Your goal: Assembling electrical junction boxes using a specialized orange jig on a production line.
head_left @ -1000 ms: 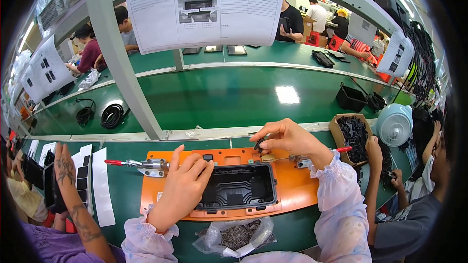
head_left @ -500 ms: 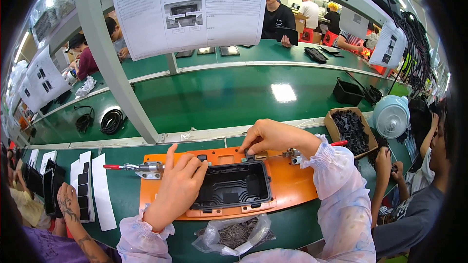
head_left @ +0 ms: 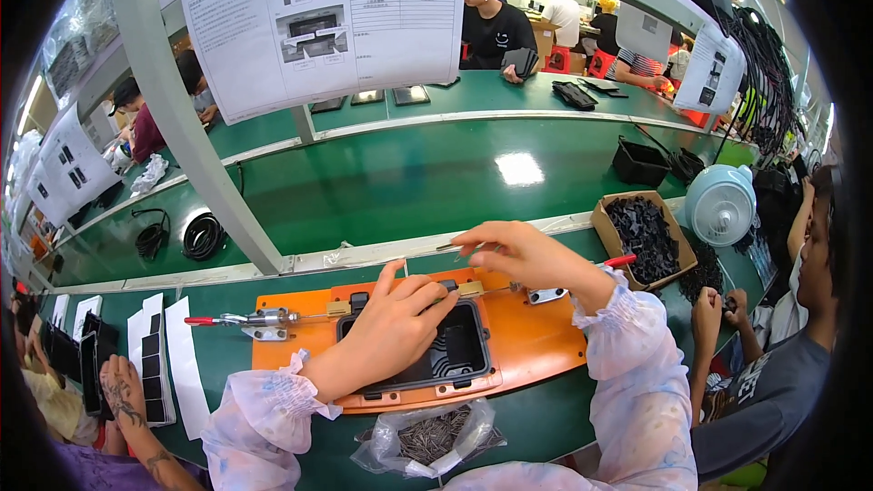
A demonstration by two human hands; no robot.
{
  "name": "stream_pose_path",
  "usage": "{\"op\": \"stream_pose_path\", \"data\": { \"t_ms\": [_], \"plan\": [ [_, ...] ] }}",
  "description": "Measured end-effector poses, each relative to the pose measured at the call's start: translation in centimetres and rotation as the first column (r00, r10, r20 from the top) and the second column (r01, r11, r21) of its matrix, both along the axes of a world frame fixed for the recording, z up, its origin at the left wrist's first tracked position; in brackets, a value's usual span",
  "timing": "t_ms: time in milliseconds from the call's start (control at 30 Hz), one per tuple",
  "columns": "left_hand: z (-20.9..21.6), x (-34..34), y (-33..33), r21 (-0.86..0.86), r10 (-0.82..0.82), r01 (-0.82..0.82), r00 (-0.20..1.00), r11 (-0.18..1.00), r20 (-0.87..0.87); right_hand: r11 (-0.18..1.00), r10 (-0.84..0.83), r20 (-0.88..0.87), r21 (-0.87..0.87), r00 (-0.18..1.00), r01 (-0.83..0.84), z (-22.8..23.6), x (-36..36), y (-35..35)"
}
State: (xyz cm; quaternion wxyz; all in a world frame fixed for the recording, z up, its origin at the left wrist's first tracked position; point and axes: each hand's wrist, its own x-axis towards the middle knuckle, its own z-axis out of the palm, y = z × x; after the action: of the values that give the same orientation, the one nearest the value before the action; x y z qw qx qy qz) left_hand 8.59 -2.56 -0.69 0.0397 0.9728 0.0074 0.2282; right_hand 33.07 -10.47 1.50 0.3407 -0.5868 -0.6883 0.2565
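A black rectangular plastic housing [head_left: 468, 345] lies in an orange fixture plate [head_left: 536, 332] on the green bench. My left hand [head_left: 396, 332] rests across the housing's left part and back edge, its index finger stretched out and the others loosely bent. It hides much of the housing. My right hand [head_left: 532, 259] is raised over the fixture's back edge, with a thin, dark metal pin [head_left: 446, 246] between thumb and forefinger. Red-handled toggle clamps flank the housing: a left clamp [head_left: 268, 318] and a right clamp [head_left: 546, 295], their rods reaching brass-coloured blocks.
In front of the fixture lies a clear plastic bag [head_left: 386, 445] of metal pins. At right stand a cardboard box [head_left: 600, 218] of black parts and a light-blue fan [head_left: 720, 205]. A grey post [head_left: 195, 127] rises at left. Co-workers sit close on both sides.
My left hand has moved right over the housing, uncovering the left clamp's block. My right hand has lifted off the housing's back edge and now shows a pin. The view has shifted slightly.
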Motion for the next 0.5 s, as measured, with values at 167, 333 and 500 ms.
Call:
{"op": "stream_pose_path", "data": {
  "t_ms": [167, 333, 500],
  "plan": [
    [-0.2, 0.0, 0.2, 0.098, 0.014, -0.018, 0.999, 0.995, 0.038, 0.945, -0.287, -0.307, 0.062, 0.907, 0.320, -0.6, 3.5, -5.5],
    [1.1, 1.1, -0.3, 0.152, -0.051, 0.048, 0.999, 0.987, 0.015, 0.415, -0.879, 0.097, 0.638, 0.467, 0.649, -2.6, 9.0, -13.1],
    [0.0, 0.6, 0.3, 0.026, -0.010, 0.010, 1.000, 1.000, 0.020, 0.389, -0.910, 0.178, 0.677, 0.375, 0.625, -7.2, 10.2, -15.6]
  ]
}}
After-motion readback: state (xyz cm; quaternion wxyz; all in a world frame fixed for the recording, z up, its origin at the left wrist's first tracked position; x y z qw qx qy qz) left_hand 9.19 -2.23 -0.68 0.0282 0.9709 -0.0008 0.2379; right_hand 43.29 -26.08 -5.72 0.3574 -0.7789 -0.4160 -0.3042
